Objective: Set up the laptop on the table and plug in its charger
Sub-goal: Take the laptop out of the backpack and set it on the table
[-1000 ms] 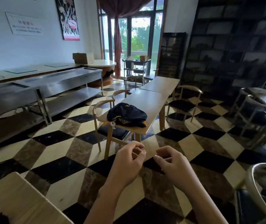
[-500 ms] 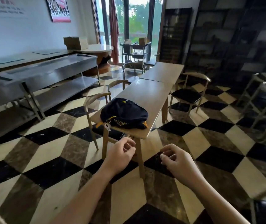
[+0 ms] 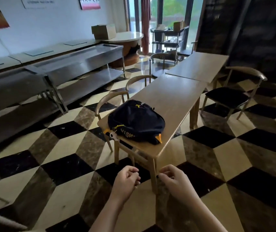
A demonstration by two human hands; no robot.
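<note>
A dark navy backpack [image 3: 136,122] with yellow trim and a small white tag lies flat on the near end of a long wooden table [image 3: 172,97]. No laptop or charger shows. My left hand [image 3: 125,183] and my right hand [image 3: 175,183] hover side by side in front of the table's near edge, below the backpack, over the floor. Both have the fingers curled loosely inward and hold nothing. Neither touches the table or the backpack.
Wooden chairs stand at the table's left [image 3: 112,101] and right [image 3: 231,96]. A second wooden table [image 3: 201,66] continues behind the first. Steel counters [image 3: 77,64] line the left wall. A cart [image 3: 169,37] stands by the window. The floor is checkered tile.
The view has come closer to the table and the backpack, which now look larger. Both hands stay curled in front of me, still empty.
</note>
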